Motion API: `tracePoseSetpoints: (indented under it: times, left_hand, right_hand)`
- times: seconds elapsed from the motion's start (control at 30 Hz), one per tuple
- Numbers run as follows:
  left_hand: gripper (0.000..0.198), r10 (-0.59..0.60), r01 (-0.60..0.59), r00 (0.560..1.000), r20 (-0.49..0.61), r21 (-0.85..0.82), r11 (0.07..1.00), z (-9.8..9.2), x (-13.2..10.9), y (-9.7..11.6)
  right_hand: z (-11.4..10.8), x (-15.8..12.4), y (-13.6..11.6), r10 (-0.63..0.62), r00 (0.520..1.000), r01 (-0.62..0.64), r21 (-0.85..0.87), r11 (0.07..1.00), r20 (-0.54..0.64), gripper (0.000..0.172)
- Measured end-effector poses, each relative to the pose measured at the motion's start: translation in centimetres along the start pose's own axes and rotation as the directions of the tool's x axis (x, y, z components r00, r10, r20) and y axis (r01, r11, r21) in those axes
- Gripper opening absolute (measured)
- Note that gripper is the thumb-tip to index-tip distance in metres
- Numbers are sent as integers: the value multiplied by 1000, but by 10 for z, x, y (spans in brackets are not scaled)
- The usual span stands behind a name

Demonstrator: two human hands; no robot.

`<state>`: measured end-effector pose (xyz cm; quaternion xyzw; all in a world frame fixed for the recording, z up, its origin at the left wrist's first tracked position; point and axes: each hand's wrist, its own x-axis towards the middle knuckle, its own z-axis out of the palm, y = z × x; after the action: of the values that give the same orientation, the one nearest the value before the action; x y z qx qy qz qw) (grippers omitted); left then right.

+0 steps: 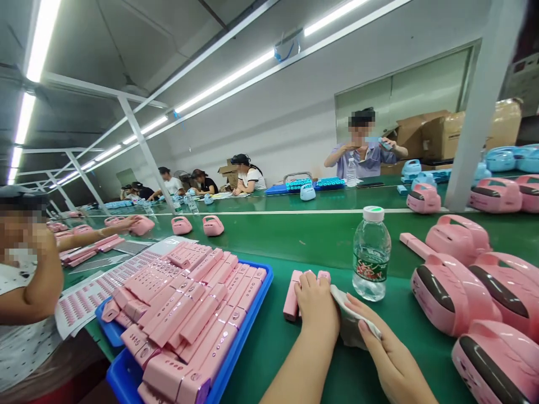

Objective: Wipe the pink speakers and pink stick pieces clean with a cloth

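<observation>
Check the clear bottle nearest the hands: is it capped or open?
Capped: the bottle has a white cap over its mouth. How tightly, I cannot tell.

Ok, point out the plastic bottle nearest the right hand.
The white-capped plastic bottle with the green-and-red label, just beyond the right hand; the other bottles stand farther away.

No text readable; bottle beyond right grip bears label with red lettering, too small to make out

A green table carries a clear plastic bottle, blue plastic trays left of it, and glossy pink handled cases right.
</observation>
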<state>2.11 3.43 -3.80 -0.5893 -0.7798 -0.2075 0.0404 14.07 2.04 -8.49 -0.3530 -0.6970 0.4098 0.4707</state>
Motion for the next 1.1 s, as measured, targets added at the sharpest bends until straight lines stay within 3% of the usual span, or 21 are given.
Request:
tracePoseSetpoints:
  times: [0.23, 0.33, 0.43, 0.53, 0.6, 0.7, 0.8, 0.97, 1.1]
  left_hand:
    - [34, -109, 108, 993, 50, 12, 994, -11, -6, -20]
    - [42, -30, 34, 993, 111, -33, 999, -37, -27, -27]
    - [42, 64, -56, 986, 151, -60, 997, -81, -58, -43]
    - [58, 41, -36, 981, 191, -27, 999, -126, -93, -83]
    - [64, -7, -12, 978, 206, 94, 995, -148, -114, -119]
    - [59, -99, 15, 961, 258, 310, 951, -163, -139, -170]
    - [55, -21, -91, 943, 332, 318, 944, -161, -150, -198]
    - [50, 23, -120, 951, 310, 298, 947, -169, -143, -203]
    - [44, 35, -43, 989, 145, 52, 998, -178, -136, -182]
  right_hand:
    - [0, -2, 4, -7, 998, 10, -49, 999, 60, 42]
    - [-1, -2, 4, 53, 997, -53, 3, 999, 47, 42]
    - [-2, -3, 2, 136, 990, -138, 49, 989, 44, 40]
    - [-1, -3, -1, 168, 985, -171, 60, 984, 49, 41]
    - [0, -4, -2, 192, 980, -194, 52, 980, 43, 43]
    - [2, -4, -2, 223, 973, -225, 44, 973, 56, 45]
    - [1, -3, -3, 221, 969, -226, 43, 973, 107, 49]
    - [-2, -3, -8, 240, 968, -245, 74, 967, 66, 49]
    - [2, -1, -7, 396, 917, -380, 379, 844, 37, 45]
